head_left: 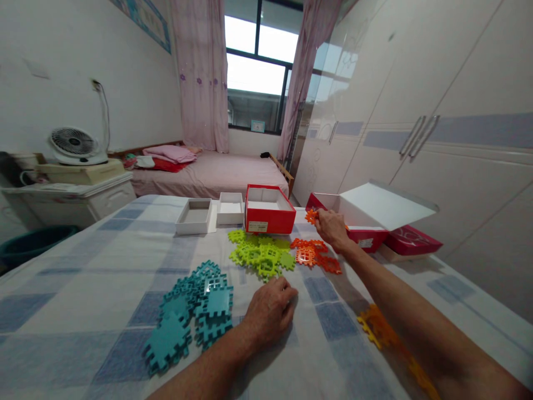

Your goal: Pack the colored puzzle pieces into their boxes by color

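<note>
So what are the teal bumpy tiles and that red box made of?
The teal tiles look like hard plastic: even colour, moulded notched edges, and a glossy glint on one. The orange piece in the right hand looks the same. The red box seems to be cardboard, with thin straight walls and a white inside, though that is less sure.

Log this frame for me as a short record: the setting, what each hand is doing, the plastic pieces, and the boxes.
Setting: table with a checked cloth, in a bedroom
Left hand: rests on the cloth with fingers curled, between the teal pile and the green pile; grasp unclear
Right hand: pinches an orange piece beside the lidded red box
Other pieces: orange pile near the right wrist; yellow pieces by the right forearm
Boxes: open red box and white trays at the far edge
</note>
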Tool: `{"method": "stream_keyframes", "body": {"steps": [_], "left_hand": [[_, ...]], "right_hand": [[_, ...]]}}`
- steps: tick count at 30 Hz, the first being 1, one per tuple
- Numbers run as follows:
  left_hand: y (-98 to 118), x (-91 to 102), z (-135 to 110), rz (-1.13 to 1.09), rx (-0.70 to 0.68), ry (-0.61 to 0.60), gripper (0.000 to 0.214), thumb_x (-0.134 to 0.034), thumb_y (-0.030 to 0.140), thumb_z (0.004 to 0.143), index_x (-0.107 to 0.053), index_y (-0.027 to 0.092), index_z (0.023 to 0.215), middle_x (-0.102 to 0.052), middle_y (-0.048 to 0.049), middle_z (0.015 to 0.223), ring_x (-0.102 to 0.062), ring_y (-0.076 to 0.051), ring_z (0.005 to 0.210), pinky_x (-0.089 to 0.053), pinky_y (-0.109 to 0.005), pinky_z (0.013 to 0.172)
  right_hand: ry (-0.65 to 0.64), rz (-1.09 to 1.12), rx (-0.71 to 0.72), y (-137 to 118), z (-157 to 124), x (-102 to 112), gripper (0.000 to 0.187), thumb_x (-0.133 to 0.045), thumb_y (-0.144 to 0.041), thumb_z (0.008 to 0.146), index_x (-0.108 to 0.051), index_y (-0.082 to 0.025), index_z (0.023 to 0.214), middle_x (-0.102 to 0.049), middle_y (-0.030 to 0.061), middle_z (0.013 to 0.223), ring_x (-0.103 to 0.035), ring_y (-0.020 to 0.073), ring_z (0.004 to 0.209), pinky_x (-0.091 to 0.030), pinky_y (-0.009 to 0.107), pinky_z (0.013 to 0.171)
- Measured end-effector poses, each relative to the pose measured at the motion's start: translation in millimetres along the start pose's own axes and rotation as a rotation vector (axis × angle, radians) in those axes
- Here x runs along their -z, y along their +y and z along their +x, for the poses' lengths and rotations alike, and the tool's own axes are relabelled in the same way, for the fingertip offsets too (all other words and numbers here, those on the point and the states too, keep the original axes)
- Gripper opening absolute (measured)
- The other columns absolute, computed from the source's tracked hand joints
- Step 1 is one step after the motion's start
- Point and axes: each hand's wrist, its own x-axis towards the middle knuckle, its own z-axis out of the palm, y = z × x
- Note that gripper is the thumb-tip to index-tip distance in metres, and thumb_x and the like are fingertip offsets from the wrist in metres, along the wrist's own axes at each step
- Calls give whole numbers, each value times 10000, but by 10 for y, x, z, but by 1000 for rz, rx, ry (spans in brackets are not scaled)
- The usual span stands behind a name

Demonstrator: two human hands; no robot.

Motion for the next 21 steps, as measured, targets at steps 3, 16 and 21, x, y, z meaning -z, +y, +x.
{"method": "stream_keyframes", "body": {"steps": [3,16,21], "left_hand": [[2,-5,-2,-2,-3,3,170,-444,173,862,-606,215,891,-584,-40,919,-518,-167,864,-405,-281,740],[4,15,3,-1,-6,0,171,-446,173,862,-608,219,892,-576,-41,920,-513,-168,864,-406,-283,749],[4,13,5,-3,-8,-1,174,-451,171,858,-613,220,900,-576,-41,921,-511,-170,865,-407,-283,752]], "right_hand": [[-245,177,40,-37,-96,86,295,-460,-299,849,-642,-124,1002,-668,103,948,-579,222,861,-424,327,784],[-398,381,82,-138,-353,-176,401,-636,-294,672,-585,-127,1033,-617,61,958,-531,181,836,-410,265,698],[-357,485,59,-115,-401,-175,614,-661,-280,634,-532,-117,1212,-612,94,1066,-554,217,947,-429,291,786]]}}
